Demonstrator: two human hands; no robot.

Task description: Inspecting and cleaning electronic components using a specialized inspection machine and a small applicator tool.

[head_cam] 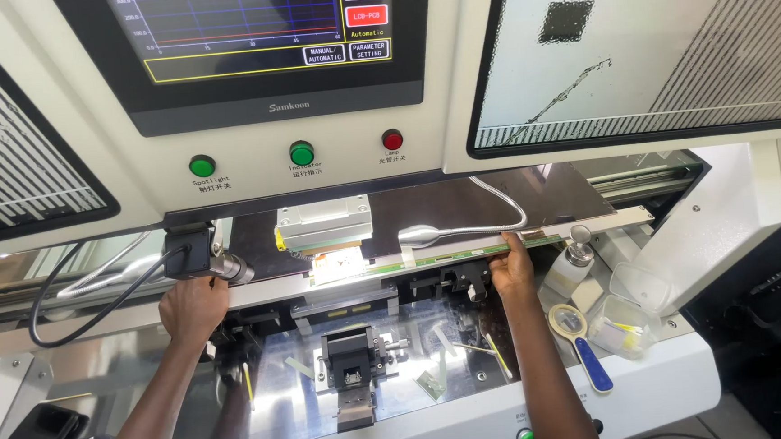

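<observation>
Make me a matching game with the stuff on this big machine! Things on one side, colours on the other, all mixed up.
Things:
1. Rightmost round button
2. Magnifying glass handle
3. Middle round button
4. Bendy lamp cable

Colours:
A. blue
B. white
C. red
D. green

Pairs: 1-C, 2-A, 3-D, 4-B

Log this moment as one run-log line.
left hand: on panel's near edge, left | right hand: grips long panel at right edge | bonding head: above lit panel edge | magnifier: right tray
</observation>
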